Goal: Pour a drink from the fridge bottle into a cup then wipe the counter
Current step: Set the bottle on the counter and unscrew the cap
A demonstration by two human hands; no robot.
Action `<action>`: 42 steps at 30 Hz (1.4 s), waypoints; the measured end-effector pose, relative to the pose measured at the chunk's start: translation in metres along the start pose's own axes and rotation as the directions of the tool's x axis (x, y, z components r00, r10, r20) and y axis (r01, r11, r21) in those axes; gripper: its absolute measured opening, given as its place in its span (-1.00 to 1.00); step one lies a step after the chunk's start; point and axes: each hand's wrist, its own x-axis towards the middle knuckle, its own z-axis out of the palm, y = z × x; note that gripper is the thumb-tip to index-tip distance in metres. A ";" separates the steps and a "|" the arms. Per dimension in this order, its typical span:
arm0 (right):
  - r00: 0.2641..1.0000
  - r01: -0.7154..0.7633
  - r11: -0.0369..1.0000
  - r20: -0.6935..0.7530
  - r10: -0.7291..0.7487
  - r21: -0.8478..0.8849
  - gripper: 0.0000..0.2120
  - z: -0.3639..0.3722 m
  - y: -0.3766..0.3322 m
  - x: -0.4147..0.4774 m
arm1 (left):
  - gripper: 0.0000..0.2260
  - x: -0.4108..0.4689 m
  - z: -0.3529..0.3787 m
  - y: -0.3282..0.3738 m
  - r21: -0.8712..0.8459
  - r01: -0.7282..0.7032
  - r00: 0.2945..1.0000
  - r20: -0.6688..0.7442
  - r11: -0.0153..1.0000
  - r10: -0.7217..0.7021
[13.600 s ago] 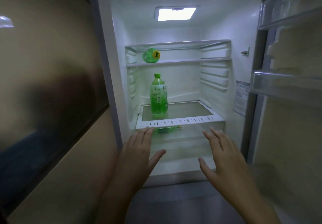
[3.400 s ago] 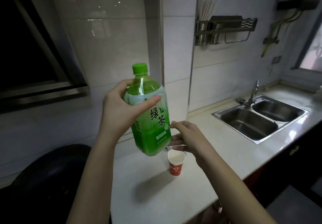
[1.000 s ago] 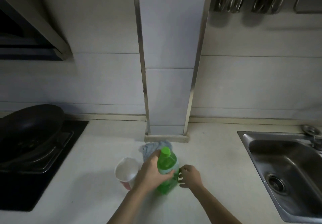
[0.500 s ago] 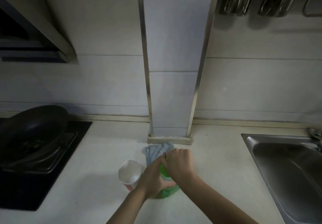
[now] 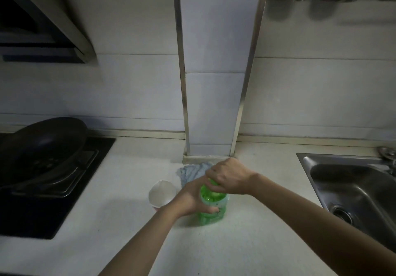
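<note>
Head view: left hand (image 5: 189, 199) gripped the green bottle (image 5: 209, 219), right hand (image 5: 229, 177) curled round its top; paper cup (image 5: 161, 193) stood just beside it.

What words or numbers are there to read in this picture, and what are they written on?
No text can be read here.
green bottle: seen from above, with the left hand round its body and the right hand over its top; no letters on its label show.
paper cup: a bit of red print low on its side, too little to read.
</note>
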 end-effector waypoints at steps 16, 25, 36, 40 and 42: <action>0.969 -0.249 0.952 0.045 0.245 0.179 -0.60 -0.020 -0.027 -0.016 | -0.40 0.003 0.001 -0.008 0.000 -0.117 0.993 -0.012 0.993 0.117; 0.862 -0.496 0.866 0.163 0.480 0.069 -0.47 -0.029 -0.043 -0.004 | -0.61 0.001 0.003 -0.013 -0.090 -0.153 0.987 -0.068 0.984 0.147; 0.975 -0.218 0.974 0.056 0.215 0.062 -0.66 -0.031 -0.033 -0.016 | -0.39 0.000 0.007 -0.013 -0.116 -0.154 0.988 -0.049 0.981 0.149; 0.916 -0.396 0.917 0.074 0.393 0.035 -0.51 -0.030 -0.034 -0.012 | -0.55 0.001 0.007 -0.014 -0.103 -0.134 0.989 -0.073 0.986 0.127; 0.897 -0.433 0.900 0.113 0.426 0.041 -0.47 -0.028 -0.038 -0.011 | -0.58 0.000 0.007 -0.014 -0.088 -0.134 0.989 -0.081 0.987 0.127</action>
